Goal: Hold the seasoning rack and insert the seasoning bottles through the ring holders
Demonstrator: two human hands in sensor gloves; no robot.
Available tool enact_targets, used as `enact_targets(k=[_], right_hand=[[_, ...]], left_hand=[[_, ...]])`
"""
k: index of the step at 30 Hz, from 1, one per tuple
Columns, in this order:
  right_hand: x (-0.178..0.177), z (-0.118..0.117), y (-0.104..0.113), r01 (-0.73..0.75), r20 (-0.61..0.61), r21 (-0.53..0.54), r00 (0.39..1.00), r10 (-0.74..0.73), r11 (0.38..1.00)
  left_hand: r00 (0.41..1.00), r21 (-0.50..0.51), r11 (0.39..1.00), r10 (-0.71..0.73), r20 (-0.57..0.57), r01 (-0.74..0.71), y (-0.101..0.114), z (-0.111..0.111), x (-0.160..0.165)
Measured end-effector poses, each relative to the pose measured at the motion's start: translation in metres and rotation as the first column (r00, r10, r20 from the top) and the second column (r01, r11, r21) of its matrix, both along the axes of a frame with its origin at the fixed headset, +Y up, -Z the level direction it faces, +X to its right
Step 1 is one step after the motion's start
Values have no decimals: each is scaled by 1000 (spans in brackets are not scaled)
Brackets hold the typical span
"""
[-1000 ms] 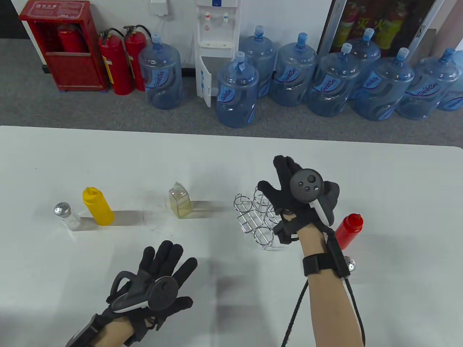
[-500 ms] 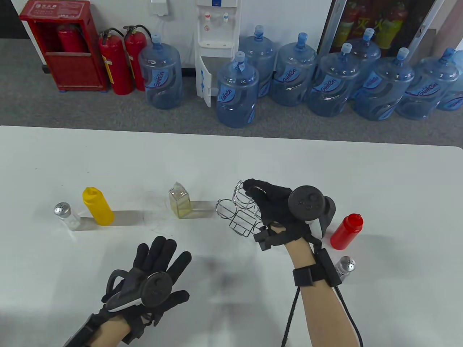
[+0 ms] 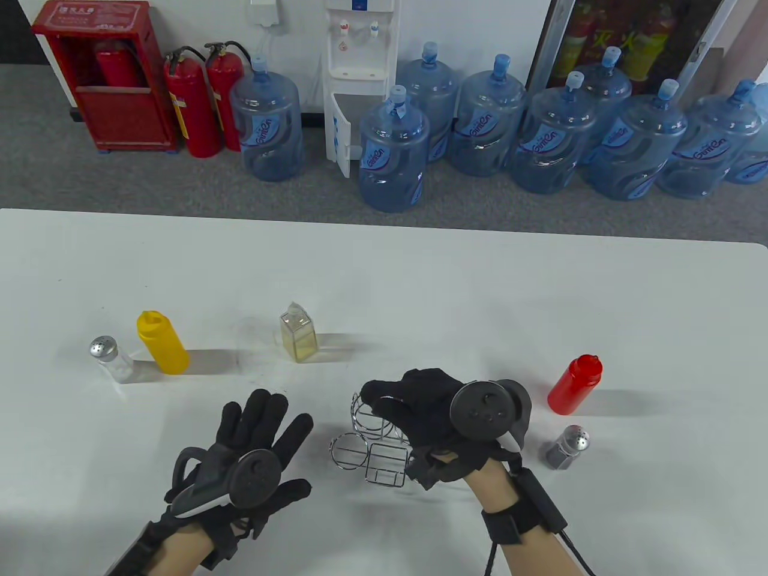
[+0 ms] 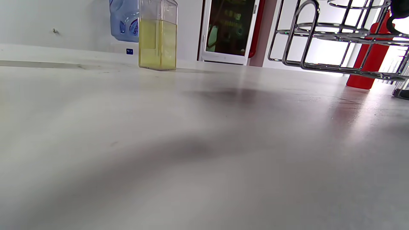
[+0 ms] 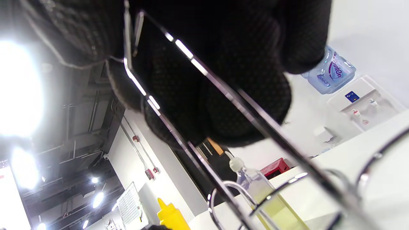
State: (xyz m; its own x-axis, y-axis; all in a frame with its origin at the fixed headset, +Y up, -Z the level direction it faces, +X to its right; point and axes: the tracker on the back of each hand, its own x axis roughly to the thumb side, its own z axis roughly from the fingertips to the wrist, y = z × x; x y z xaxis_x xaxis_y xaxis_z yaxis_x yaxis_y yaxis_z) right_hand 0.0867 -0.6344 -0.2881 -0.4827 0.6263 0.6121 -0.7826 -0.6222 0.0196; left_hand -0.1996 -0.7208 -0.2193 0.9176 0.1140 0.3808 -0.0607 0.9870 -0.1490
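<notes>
Under right hand (image 3: pixel 435 420): seasoning rack (image 3: pixel 372 447), gripped.

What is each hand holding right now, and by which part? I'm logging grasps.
The right hand grips the chrome wire seasoning rack by its upper wires on the right side, lifted off the white table. The left hand holds nothing, fingers spread.

Right hand (image 3: pixel 435 429): palm down, fingers (image 3: pixel 384 401) curled left, closed around wire of rack (image 3: pixel 375 450); tracker on back of hand, forearm entering from bottom edge, strap and cable at wrist. Left hand (image 3: pixel 252 456): left of right hand, apart from it, palm down, fingers (image 3: pixel 264 417) spread and extended forward, holding nothing; tracker on back.
</notes>
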Motion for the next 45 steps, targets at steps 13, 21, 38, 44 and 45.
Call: enact_targets(k=[13,21,38,44,45], right_hand=[[4,-3,-6,51,-16,-24,999,-51,998],[12,-9,-10,69,12,-42,998,-68,997],[8,-7,-12,97,-31,-67,995,-99,993],[14,-12,-17,97,6,-74,995,-97,993],[15,-13,-18,101,15,-79,995,-100,992]], left_hand=[[993,82,997,8,-116,2,19,-13,-2],[904,51,990,140,-404,-130,45,-97,-15],[797,-15,960,223,-561,-278,7,-182,-3],[854,215,924,376,-361,-316,46,-129,-3],[865,263,906,404,-298,-332,58,-111,-2]])
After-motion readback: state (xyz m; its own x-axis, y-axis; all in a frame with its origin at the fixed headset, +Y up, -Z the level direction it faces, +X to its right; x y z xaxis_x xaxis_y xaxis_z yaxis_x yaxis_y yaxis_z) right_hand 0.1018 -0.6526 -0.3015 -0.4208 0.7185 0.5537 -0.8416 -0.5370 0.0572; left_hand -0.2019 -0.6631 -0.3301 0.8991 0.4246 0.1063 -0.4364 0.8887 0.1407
